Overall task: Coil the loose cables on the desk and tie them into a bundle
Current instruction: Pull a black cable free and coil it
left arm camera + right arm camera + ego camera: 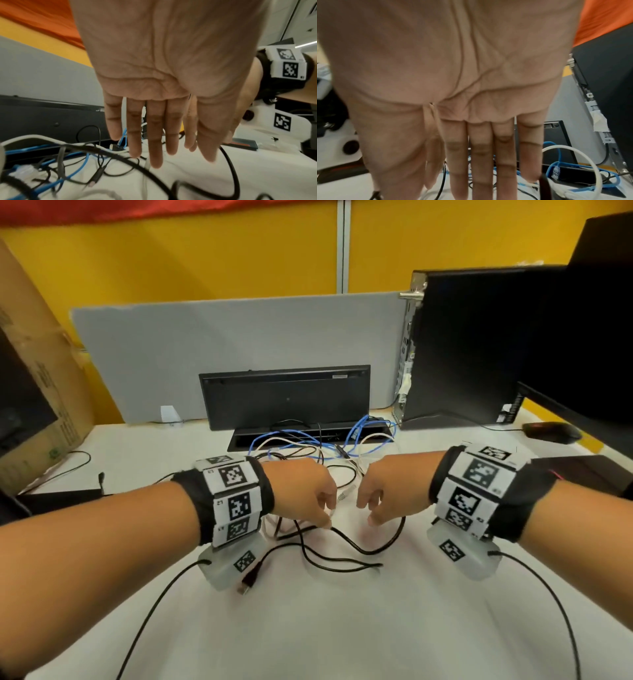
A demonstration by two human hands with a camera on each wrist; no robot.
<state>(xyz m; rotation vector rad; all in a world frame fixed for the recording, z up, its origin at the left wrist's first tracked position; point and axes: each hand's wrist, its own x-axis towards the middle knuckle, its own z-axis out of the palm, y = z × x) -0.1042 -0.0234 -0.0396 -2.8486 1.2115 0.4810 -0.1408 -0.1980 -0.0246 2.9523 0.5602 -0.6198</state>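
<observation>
A tangle of loose cables lies on the white desk [342,628]. A black cable [363,550] loops nearest me, and white cable [375,438] and blue cable [356,433] pile up behind it. A black USB plug [248,580] lies under my left wrist. My left hand [323,510] hovers over the tangle, fingers pointing down, one fingertip at the black cable. My right hand [373,505] hangs beside it, fingertips just above the same cable. In the wrist views the left hand [154,135] and the right hand [479,148] show straight fingers that hold nothing.
A black keyboard [284,395] stands on edge against a grey partition [205,337]. A computer tower [479,347], a monitor [599,337] and a mouse [551,432] are at the right. A cardboard box [37,378] is at the left. Thin black leads [154,604] trail from my wristbands.
</observation>
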